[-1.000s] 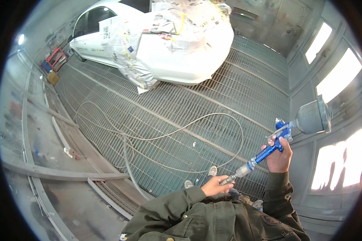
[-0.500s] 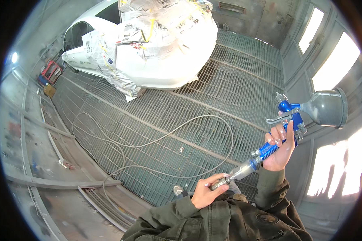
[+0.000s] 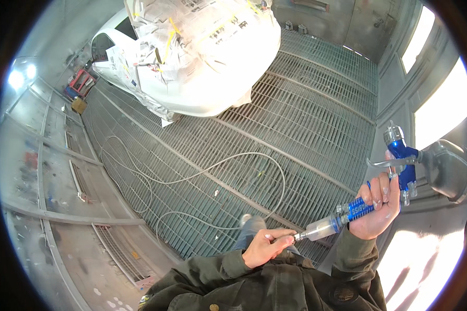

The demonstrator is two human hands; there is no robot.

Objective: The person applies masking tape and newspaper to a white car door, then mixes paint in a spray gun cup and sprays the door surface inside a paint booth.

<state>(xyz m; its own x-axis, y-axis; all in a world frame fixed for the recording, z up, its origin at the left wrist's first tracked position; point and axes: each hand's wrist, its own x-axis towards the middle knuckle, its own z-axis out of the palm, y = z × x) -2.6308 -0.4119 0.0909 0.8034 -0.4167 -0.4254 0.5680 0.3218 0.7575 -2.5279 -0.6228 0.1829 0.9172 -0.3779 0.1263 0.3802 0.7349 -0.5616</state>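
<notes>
My right hand (image 3: 377, 206) grips the blue handle of a spray gun (image 3: 399, 165), held up at the right with its grey cup (image 3: 446, 168) beside it. A clear filter piece (image 3: 324, 227) hangs off the handle's lower end. My left hand (image 3: 264, 246) pinches the fitting at the tip of that clear piece. A grey air hose (image 3: 233, 163) lies in loops on the grating floor below. Both sleeves are olive green.
A white car (image 3: 202, 57) masked with paper and yellow tape stands at the top on the metal grating floor (image 3: 316, 114). Booth walls with bright light panels (image 3: 441, 109) rise at the right. Red equipment (image 3: 83, 83) sits by the far left wall.
The view has swung so the car sits higher and more central. My right hand has raised the spray gun further up and to the right; my left hand stays at the lower fitting.
</notes>
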